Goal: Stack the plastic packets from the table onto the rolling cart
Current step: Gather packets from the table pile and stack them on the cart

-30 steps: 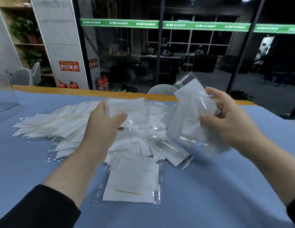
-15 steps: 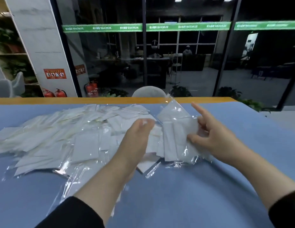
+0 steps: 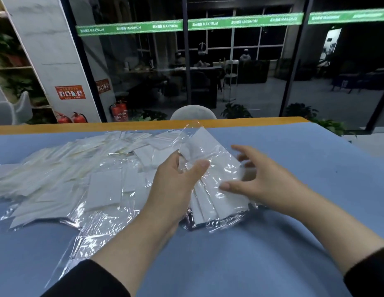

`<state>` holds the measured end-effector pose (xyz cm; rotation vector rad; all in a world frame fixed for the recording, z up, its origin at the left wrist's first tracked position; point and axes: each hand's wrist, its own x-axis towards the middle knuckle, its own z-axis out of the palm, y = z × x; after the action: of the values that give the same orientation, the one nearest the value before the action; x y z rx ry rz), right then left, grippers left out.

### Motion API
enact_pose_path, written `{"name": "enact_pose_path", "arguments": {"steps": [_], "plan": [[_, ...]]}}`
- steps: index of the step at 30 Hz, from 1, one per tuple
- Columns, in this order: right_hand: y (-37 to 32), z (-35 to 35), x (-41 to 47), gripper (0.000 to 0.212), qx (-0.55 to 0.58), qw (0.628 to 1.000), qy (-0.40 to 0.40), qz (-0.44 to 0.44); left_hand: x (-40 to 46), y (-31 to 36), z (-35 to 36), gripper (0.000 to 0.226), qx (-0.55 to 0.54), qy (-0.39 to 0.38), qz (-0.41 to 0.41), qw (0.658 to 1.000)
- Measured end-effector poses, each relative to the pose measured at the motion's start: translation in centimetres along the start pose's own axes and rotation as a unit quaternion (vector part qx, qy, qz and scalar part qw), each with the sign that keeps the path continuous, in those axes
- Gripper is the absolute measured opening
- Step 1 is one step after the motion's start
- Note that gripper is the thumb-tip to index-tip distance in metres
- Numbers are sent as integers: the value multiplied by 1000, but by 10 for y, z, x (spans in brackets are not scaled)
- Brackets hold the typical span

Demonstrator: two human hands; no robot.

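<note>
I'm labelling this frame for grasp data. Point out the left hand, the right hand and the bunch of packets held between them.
left hand [image 3: 176, 185]: head view, back of hand.
right hand [image 3: 264, 185]: head view, palm side.
bunch of packets [image 3: 214, 168]: head view, white insert.

- A dark glass wall with black frames [image 3: 188, 67] runs behind, crossed by a green banner strip [image 3: 240, 21].
- A white marble-patterned pillar [image 3: 45, 50] carries a red notice sign [image 3: 70, 92].
- Red fire extinguishers [image 3: 76, 117] stand at its foot.
- A pale wooden shelf with green plants [image 3: 8, 61] fills the left edge.
- A rounded grey chair back [image 3: 193, 112] shows below the glass.
</note>
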<state>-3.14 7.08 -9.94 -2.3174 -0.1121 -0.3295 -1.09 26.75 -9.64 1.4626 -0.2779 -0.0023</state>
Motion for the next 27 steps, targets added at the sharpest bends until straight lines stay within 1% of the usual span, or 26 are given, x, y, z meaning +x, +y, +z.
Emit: {"name": "enact_pose_path", "arguments": {"steps": [2, 3, 6, 9, 10, 12, 14, 16, 17, 19, 20, 22, 23, 24, 25, 27], "plan": [[5, -5, -1, 86, 42, 998, -42, 21, 0, 1, 1, 17, -24, 3, 0, 1000], [5, -6, -2, 81, 65, 996, -51, 20, 0, 1, 1, 17, -31, 3, 6, 999], [-4, -5, -4, 59, 123, 992, -34, -15, -1, 5, 3, 18, -59, 10, 29, 998], [-13, -7, -6, 41, 155, 987, -1, -47, -1, 4, 2, 20, -78, -5, 16, 997], [-13, -10, -7, 38, 150, 987, 10, -55, 0, 2, 1, 26, -76, -12, 13, 997], [-11, -19, -8, 37, 107, 991, 31, -72, 3, 1, 0, 47, -62, -15, 28, 998], [-7, -28, -9, 39, 44, 996, 34, -71, 6, 2, -5, 72, -66, 18, 56, 996], [-7, -29, -9, 39, -3, 998, 21, -65, 9, 3, -9, 79, -71, 63, 59, 994], [-7, -26, -10, 40, -10, 997, 8, -70, 9, 3, -9, 82, -56, 75, 56, 994], [-6, -15, -9, 43, 5, 996, -19, -88, 9, 0, -7, 90, -6, 64, 37, 997], [-5, -11, -9, 45, 14, 995, -26, -90, 8, -3, -6, 83, 15, 58, 32, 998], [-1, -8, -8, 46, 34, 996, -20, -76, 10, -8, -5, 43, 42, 79, 43, 995], [2, -9, -7, 46, 43, 997, -14, -61, 11, -8, -5, 28, 49, 96, 45, 993], [5, -11, -6, 45, 49, 998, -9, -47, 11, -5, -4, 23, 44, 103, 45, 993], [8, -12, -5, 46, 50, 998, -5, -37, 10, -3, -3, 24, 30, 95, 48, 994], [9, -12, -5, 48, 60, 998, 1, -30, 6, 0, 0, 48, 24, 65, 47, 997]]}}
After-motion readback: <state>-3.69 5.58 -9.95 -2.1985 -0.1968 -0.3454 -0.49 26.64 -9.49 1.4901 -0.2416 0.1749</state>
